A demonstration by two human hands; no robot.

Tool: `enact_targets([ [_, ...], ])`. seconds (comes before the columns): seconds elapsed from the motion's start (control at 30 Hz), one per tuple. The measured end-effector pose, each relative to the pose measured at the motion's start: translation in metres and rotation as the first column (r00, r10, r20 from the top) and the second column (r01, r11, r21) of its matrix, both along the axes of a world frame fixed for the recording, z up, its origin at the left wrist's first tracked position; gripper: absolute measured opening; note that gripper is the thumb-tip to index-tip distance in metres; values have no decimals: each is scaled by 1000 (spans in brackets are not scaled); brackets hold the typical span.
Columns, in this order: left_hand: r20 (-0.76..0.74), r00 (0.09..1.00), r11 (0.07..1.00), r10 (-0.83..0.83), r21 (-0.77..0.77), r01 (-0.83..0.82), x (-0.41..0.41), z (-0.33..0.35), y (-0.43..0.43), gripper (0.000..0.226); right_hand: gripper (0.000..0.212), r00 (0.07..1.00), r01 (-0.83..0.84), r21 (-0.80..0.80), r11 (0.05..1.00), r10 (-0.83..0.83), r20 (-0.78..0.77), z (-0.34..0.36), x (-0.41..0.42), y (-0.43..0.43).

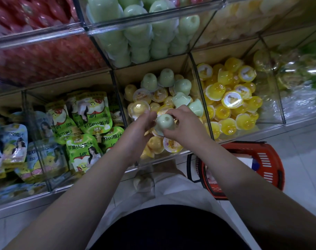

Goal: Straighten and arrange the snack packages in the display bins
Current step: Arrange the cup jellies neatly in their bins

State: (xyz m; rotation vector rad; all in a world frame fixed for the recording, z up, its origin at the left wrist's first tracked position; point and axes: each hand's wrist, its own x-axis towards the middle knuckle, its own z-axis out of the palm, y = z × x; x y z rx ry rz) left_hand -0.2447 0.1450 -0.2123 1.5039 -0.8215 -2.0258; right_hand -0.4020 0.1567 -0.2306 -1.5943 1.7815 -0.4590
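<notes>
- The left hand (138, 128) is reached into the middle bin (133, 75) with its forearm slanted up from the lower left; its fingers are bent toward the pale green cup (165, 122); whether anything is gripped by it cannot be told.
- The right hand (186, 126) is brought in from the lower right; the pale green cup is held between its curled fingers and thumb, dome upward, just above the yellow cups (154, 143) in the front half of the bin.
- Six pale green cups are counted in the middle bin, the held one included; the other five lie toward the back and right; the yellow cups are heaped too thickly to be counted.
- The right-hand bin (269, 112) is filled with yellow cups alone; several green pouches (91, 112) are stacked in the bin to the left.
- One red basket (269, 159) is seen on the floor, beside the right forearm.
</notes>
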Motion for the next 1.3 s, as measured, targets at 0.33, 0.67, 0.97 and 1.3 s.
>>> enact_targets([
  [0.33, -109, 994, 987, 18, -159, -35, 1, 56, -5, 52, 45, 999, -13, -144, 989, 21, 49, 55, 7, -7],
  [0.67, -167, 985, 959, 43, -269, -88, 10, 99, -17, 53, 40, 997, -37, -260, 965, 52, 49, 115, 10, -20],
  [0.97, -224, 974, 924, 30, -365, -112, 9, 138, -35, 43, 45, 993, -36, -405, 914, 78, 86, 148, 12, -42],
  [1.3, -202, 979, 869, 12, -482, -110, 6, 165, -62, 52, 49, 993, -31, -488, 872, 81, 82, 167, 8, -79],
])
